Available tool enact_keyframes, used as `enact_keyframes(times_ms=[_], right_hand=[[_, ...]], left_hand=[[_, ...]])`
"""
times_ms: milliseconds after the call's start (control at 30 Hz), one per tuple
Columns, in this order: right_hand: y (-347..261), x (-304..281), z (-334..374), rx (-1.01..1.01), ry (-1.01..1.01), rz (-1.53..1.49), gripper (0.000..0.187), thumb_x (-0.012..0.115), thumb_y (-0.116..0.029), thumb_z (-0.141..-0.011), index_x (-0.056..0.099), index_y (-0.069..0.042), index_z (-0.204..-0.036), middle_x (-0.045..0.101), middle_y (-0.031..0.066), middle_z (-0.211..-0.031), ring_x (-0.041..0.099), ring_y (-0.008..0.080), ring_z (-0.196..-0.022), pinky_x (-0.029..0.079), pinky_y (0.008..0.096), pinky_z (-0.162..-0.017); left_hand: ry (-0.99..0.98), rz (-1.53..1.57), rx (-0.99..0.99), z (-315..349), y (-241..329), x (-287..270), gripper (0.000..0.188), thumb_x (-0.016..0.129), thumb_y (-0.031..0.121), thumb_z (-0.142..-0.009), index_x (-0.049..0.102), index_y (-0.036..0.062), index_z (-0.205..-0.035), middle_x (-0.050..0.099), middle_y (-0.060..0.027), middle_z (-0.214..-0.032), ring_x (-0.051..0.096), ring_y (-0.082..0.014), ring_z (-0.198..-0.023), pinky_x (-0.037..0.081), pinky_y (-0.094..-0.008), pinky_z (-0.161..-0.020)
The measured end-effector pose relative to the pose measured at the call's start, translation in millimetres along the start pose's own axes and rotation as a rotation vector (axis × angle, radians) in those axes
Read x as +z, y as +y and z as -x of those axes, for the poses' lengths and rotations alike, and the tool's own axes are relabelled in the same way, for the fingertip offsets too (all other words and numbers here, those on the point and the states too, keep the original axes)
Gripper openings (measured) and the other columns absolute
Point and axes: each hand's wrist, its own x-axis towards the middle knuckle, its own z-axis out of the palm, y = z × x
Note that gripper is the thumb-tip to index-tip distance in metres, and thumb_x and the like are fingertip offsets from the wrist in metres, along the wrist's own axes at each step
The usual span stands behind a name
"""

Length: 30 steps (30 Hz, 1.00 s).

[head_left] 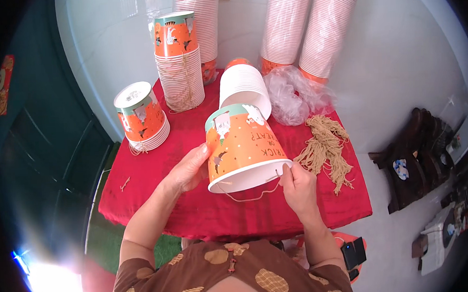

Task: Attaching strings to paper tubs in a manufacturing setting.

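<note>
Left hand (194, 166), half-curled, grips orange bucket (242, 145) by its side; right hand (299, 186) pinches rim, cord (247, 200) hanging just left. Brace left, draw cord gently, don't crease rim.

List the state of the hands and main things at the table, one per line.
Orange bucket, tilted, mouth toward the wearer
Left hand, gripping the bucket's side
Right hand, closed at its rim
String loop, drooping below the rim
String bundle, loose, heaped
Clear plastic, crumpled
Middle stack, nested, on its side
Left stacks, nested, upside down
Rear right stacks, nested, plastic-wrapped
</note>
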Motion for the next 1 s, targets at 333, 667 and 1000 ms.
enact_keyframes(times_ms=[333,667,1000], right_hand=[[24,6,-46,-0.187,-0.009,0.129,0.015,0.057,-0.009,-0.094,0.059,0.002,-0.083,0.059,0.0116,-0.058,0.06,0.0193,-0.05,0.044,0.0334,-0.047],[7,40,-54,-0.277,-0.075,-0.209,0.007,0.062,-0.006,-0.089,0.061,0.0,-0.093,0.064,0.017,-0.076,0.067,0.0283,-0.066,0.05,0.0357,-0.056],[-9,75,-55,0.054,-0.672,-0.733,0.028,0.063,-0.009,-0.091,0.055,0.001,-0.116,0.059,0.002,-0.076,0.054,0.0057,-0.056,0.043,0.0203,-0.047]], left_hand=[[0.176,0.276,-0.018,-26,0,19,0.072,0.051,0.057,-0.092,0.033,0.013,-0.146,0.048,-0.0079,-0.142,0.048,-0.0214,-0.129,0.039,-0.0421,-0.108],[0.339,0.383,0.274,-36,-25,-6,0.068,0.061,0.05,-0.09,0.04,0.0074,-0.138,0.056,-0.0072,-0.132,0.055,-0.0198,-0.12,0.044,-0.0383,-0.103],[0.424,0.317,0.307,-36,-48,-15,0.071,0.066,0.049,-0.088,0.036,0.0064,-0.137,0.054,-0.007,-0.128,0.054,-0.0192,-0.118,0.044,-0.0381,-0.102]])
